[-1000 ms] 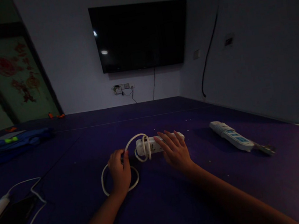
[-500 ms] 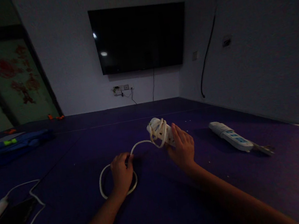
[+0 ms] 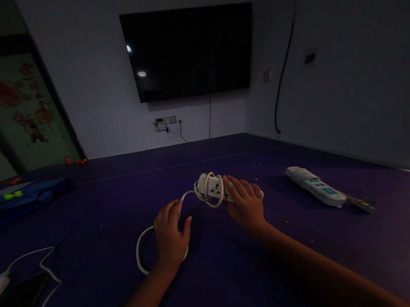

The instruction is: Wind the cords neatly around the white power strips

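The white power strip (image 3: pixel 215 186) is gripped toward its right end by the right hand (image 3: pixel 247 203). At near left, the looped cord (image 3: pixel 137 252) is overlapped by the left hand (image 3: pixel 170 234), thumb spread wide.

The power strip (image 3: pixel 214 186) toward six o'clock and the wrapped strip (image 3: pixel 318 187) near four look like smooth plastic, as does the first one's cord (image 3: pixel 138 254), above a matt purple surface (image 3: pixel 222 278), with creased cloth (image 3: pixel 38 191) at nine and a glossy screen (image 3: pixel 190 49) at twelve.
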`<state>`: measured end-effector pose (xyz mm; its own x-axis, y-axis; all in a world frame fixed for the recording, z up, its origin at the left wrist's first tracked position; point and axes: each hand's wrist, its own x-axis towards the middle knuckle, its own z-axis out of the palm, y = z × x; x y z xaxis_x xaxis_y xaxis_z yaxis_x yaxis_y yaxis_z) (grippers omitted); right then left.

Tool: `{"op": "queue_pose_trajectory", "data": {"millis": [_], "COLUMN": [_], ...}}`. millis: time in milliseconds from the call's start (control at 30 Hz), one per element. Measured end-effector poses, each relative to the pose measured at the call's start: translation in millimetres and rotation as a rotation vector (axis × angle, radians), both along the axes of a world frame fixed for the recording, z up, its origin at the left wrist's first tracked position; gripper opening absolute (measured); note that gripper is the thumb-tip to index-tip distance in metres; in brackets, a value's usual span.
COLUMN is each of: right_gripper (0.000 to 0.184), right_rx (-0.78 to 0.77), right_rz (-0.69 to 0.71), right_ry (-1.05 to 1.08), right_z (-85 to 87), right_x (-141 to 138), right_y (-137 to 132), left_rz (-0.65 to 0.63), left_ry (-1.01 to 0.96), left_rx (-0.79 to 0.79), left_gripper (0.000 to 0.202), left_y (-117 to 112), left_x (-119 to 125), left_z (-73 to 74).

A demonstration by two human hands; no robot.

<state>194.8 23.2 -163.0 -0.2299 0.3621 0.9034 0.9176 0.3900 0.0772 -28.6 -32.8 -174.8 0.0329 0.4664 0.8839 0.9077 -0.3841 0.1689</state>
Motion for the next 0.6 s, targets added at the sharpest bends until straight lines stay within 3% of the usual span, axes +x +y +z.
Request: {"op": "queue_pose_trajectory", "data": {"millis": [233,400,600], "right_gripper": [0.056,0.054,0.062], "right_rx": [0.024,0.069,0.116], "right_rz": [0.011,0.075,0.112], "right_ry": [-0.076,-0.091,-0.112], "right_z": [3.0,6.7,8.9], "right_x": [-4,-7,-10], "right_y": [-8,-18,-27], "left_rz": [-0.384,-0.417,-0.423], "left_ry": [0.241,0.304,0.354], "left_rx": [-0.076,-0.225,-0.299], "left_gripper": [0.051,0.063,0.056], "left_y": [-10,-13,-12], "left_x": [12,19,20], "left_z": [0.7,-2.2,-4.0]}}
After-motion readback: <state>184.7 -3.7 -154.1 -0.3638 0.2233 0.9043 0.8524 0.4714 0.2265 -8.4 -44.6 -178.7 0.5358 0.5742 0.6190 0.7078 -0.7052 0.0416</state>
